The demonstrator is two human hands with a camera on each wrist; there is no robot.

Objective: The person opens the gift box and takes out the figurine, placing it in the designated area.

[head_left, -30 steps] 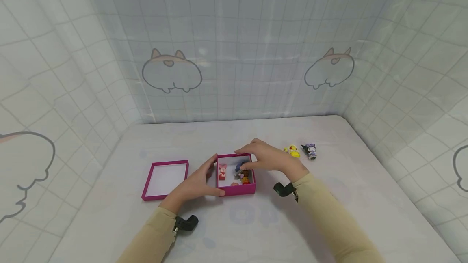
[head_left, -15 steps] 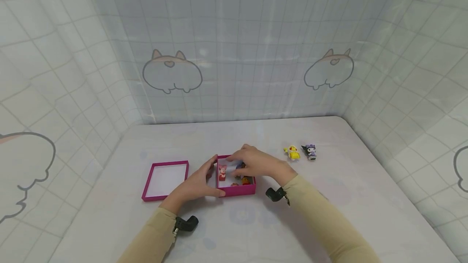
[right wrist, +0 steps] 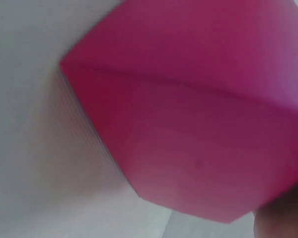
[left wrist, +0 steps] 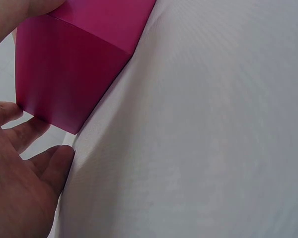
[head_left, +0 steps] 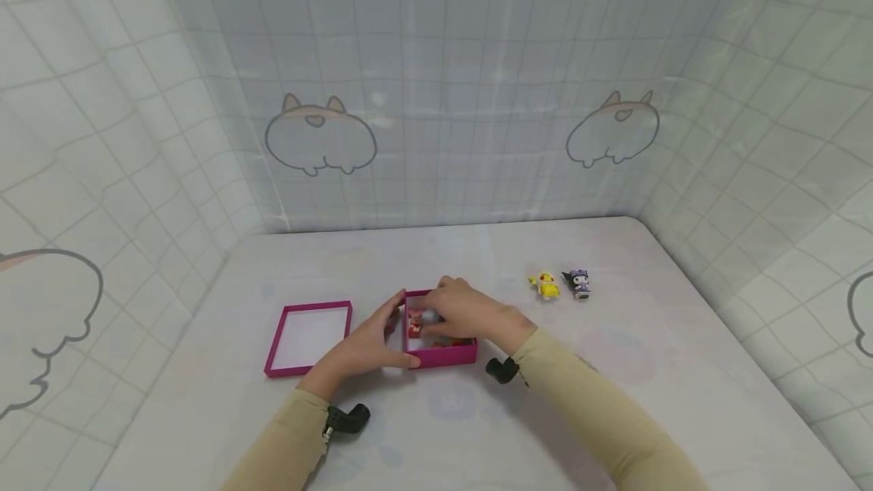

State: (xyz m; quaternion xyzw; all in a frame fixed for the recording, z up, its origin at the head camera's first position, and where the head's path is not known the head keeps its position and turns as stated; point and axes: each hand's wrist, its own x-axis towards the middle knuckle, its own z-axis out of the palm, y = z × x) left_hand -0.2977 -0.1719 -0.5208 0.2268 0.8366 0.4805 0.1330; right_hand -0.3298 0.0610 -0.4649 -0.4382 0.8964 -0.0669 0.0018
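Note:
My left hand grips the left side of an open magenta box, thumb at the front corner and fingers at the back corner. In the left wrist view, the fingers touch the edge of the box wall. My right hand reaches down into the box and pinches a grey figurine, mostly hidden by the fingers. A pink-and-red figurine lies along the box's left wall, just beside it. More small orange and red figures show at the front, partly covered by the hand. The right wrist view shows mainly the outer box wall.
The box's magenta-rimmed lid lies inside-up to the left. A yellow figurine and a black-and-purple figurine stand at the back right of the white-covered table. Patterned curtains surround the table.
My right hand has moved left and deeper into the box, and the grey figurine has shifted left with it towards the pink-and-red one. The left hand and box stay put.

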